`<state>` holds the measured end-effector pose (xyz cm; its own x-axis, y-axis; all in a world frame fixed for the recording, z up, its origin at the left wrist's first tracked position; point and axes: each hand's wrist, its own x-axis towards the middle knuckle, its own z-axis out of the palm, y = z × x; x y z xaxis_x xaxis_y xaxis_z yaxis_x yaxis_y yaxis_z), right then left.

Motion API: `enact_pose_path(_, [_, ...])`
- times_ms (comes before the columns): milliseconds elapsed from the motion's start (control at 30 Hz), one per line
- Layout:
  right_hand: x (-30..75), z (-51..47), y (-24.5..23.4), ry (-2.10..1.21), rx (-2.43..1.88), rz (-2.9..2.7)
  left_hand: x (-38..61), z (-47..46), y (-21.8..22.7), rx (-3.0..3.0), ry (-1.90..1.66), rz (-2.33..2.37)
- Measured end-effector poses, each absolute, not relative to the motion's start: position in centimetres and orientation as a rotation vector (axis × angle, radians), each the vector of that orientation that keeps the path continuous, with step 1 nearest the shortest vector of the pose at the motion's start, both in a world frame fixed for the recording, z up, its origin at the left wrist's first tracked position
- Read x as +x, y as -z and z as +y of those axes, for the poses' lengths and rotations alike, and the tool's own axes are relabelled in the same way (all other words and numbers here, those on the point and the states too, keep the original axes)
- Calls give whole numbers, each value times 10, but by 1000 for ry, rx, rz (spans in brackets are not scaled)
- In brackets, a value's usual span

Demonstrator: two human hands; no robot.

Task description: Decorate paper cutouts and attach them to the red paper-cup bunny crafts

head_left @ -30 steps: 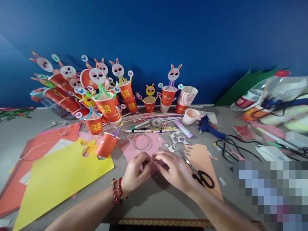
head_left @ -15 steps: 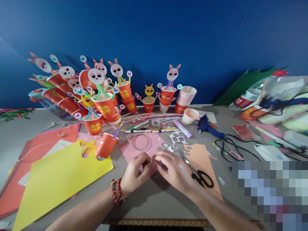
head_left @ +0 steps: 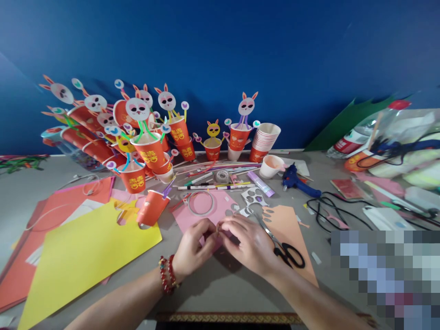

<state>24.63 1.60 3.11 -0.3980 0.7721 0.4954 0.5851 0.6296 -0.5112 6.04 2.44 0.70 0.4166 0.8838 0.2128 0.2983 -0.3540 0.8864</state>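
My left hand (head_left: 195,245) and my right hand (head_left: 249,240) meet at the fingertips over a sheet of pink paper (head_left: 192,220). Both are closed in a pinch on something tiny between them, mostly hidden by the fingers, so its kind does not show. Beside my right hand lie scissors (head_left: 287,254) with black handles, resting on a peach paper (head_left: 283,220) with notches cut from its edge. A clear ring (head_left: 200,203), perhaps a roll of tape, lies on the pink paper beyond my left hand. White paper with round holes (head_left: 254,196) sits past my right hand.
Red paper cups with rabbit faces (head_left: 149,149) crowd the back left. A stack of cups (head_left: 264,142) stands at the back. Yellow paper (head_left: 92,252) covers the left side. A blue glue gun (head_left: 299,181) with a black cord lies right of centre, near a white cup (head_left: 271,166).
Both hands stay almost in place, with only a slight shift of the pinching fingertips. Everything else on the table looks the same.
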Motion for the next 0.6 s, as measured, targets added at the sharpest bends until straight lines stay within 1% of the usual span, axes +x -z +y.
enact_pose_path(600, [247,17,-28,-343,-1077,-2150,61,24,-7,1864,-902,998])
